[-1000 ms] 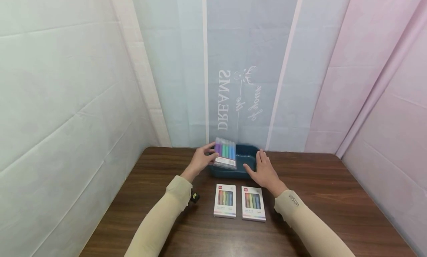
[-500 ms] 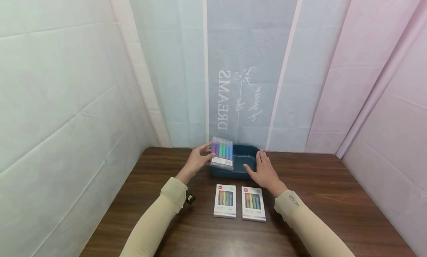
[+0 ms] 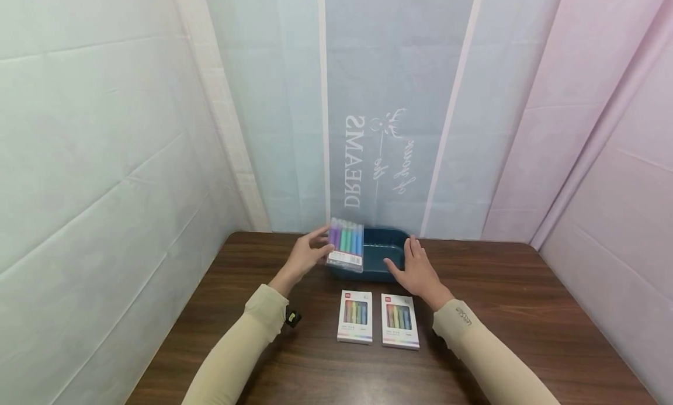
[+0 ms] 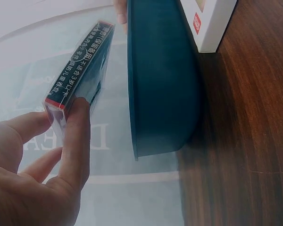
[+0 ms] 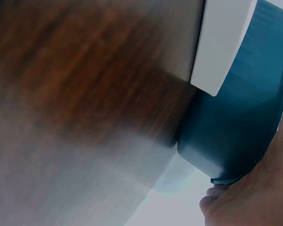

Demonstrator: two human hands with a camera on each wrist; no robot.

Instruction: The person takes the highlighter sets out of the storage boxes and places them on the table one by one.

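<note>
Left hand: the left hand [image 3: 304, 255] pinched a clear plastic pack of coloured markers [image 3: 345, 245] between thumb and fingers, raised over the left rim of the tray.
Right hand: the right hand [image 3: 415, 270] lay with relaxed fingers against the right side of the dark blue oval plastic tray [image 3: 386, 247].
Tray: it stood at the back of the brown wooden table [image 3: 526, 311].
Nearby: two white marker boxes [image 3: 378, 317] lay side by side in front of the tray.

Your right hand [image 5: 254, 200] is showing only at the lower right corner of this view, pressing against the rim of the dark teal tray [image 5: 236, 117]. The tray is sitting on the brown wooden table [image 5: 85, 94], which is filling the left side, blurred. A white box [image 5: 224, 42] is lying just beside the tray's wall, at the top.
</note>
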